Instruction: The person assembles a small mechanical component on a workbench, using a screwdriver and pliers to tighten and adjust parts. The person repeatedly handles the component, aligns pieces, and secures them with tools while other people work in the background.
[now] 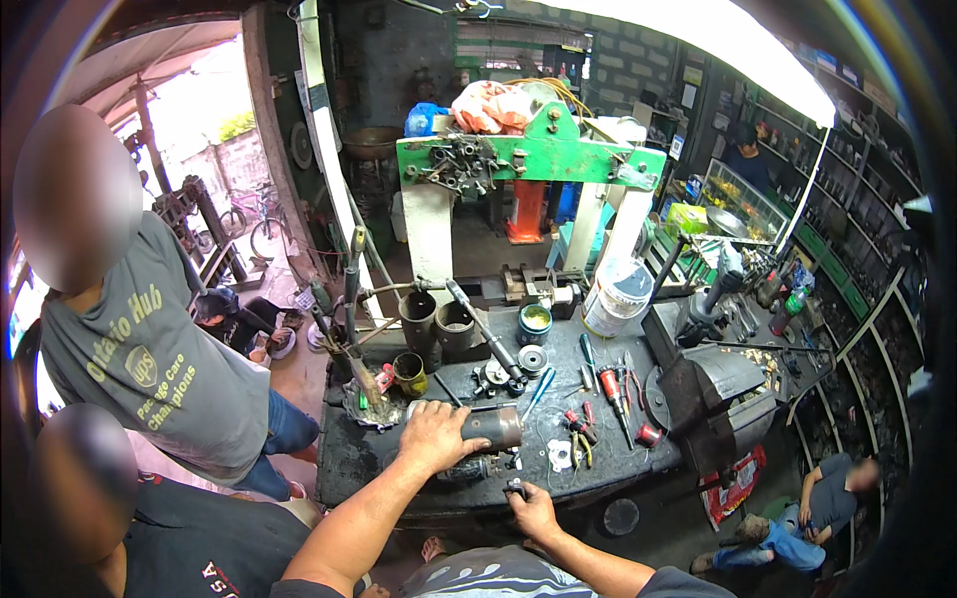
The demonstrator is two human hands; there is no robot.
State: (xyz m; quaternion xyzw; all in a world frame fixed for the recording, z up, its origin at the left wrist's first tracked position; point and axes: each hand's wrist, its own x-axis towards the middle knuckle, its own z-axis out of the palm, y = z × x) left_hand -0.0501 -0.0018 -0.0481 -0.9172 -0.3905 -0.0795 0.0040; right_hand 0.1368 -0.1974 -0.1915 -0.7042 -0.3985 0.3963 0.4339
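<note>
My left hand (436, 439) is wrapped over a dark cylindrical metal housing (503, 427) that lies on its side near the front edge of the workbench (349, 466). Its thumb reaches along the housing toward the open end. Beneath it, a second dark mechanical part (467, 468) is partly hidden by my hand and wrist. Just off the bench's front edge, my right hand (536, 512) is closed around a small dark piece whose end shows at the fingertips. What that piece is I cannot make out.
Screwdrivers (613, 391), pliers (581, 448) and a blue-handled tool (539, 391) lie right of the housing. A large vise (713, 399) stands at the right. Metal cylinders (419, 327) and a white bucket (616, 299) stand behind. Two people (150, 349) are close on the left.
</note>
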